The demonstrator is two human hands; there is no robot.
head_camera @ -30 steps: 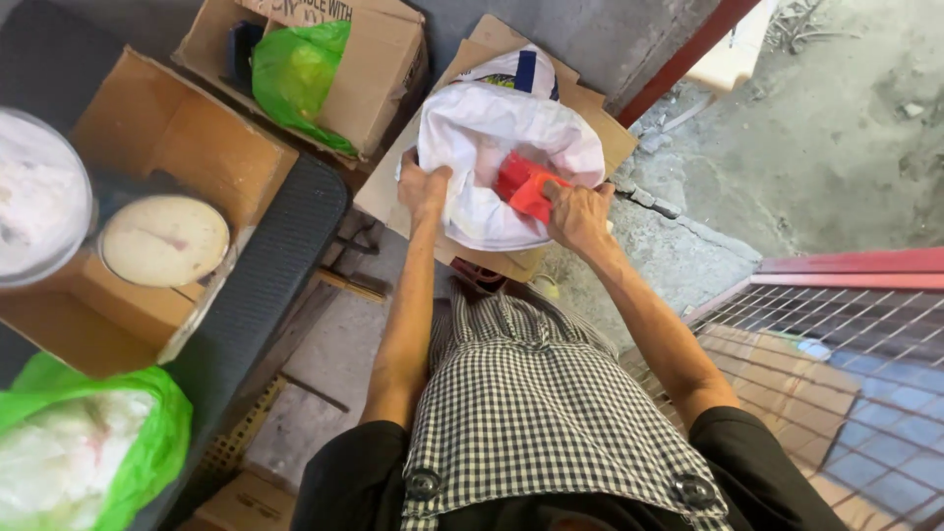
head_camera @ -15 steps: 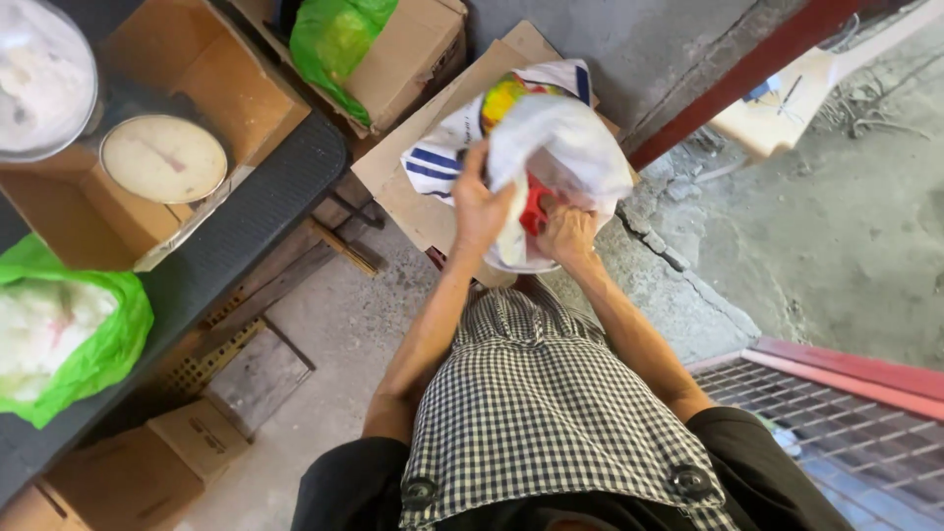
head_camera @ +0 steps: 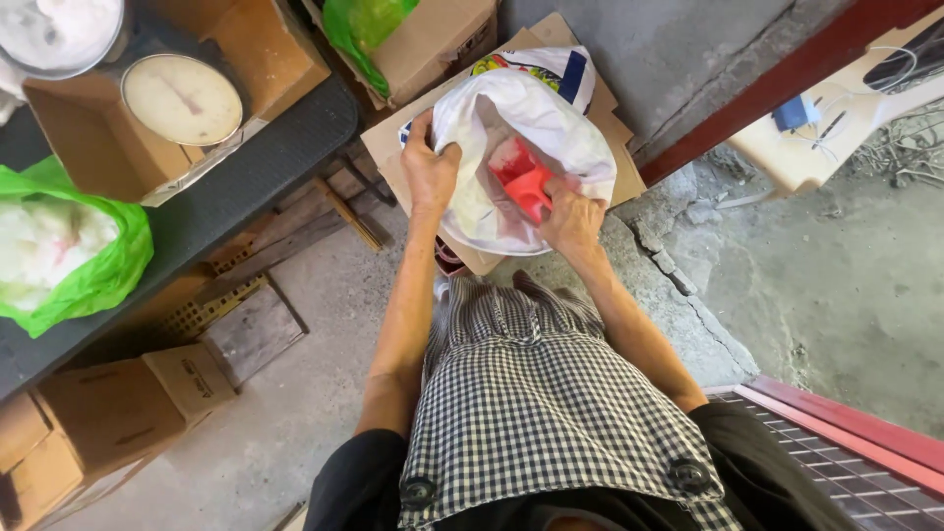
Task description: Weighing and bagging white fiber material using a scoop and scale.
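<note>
While the left hand grips the rim of a white crinkled plastic bag, its fingers curled over the edge and pressed together on the film, the right hand reaches into the bag's mouth and closes on a red plastic scoop. The thumb and fingers of the right hand pinch the scoop near its lower end; the scoop lies inside the bag, against the pale contents there, which are too unclear to name. The bag sits on a flattened brown cardboard sheet spread over the concrete floor, and behind it a printed woven sack with blue and yellow patches touches the bag's far side.

To the left, a dark bench carries an open brown cardboard box holding a round white dial scale. A bright green plastic bag filled with white material rests on the bench's near end. Another cardboard box with a green bag inside stands beyond the bench, near the white bag. Smaller brown cardboard boxes sit on the floor under the bench. The person wears a black-and-white checked apron, which fills the lower middle of the view.
</note>
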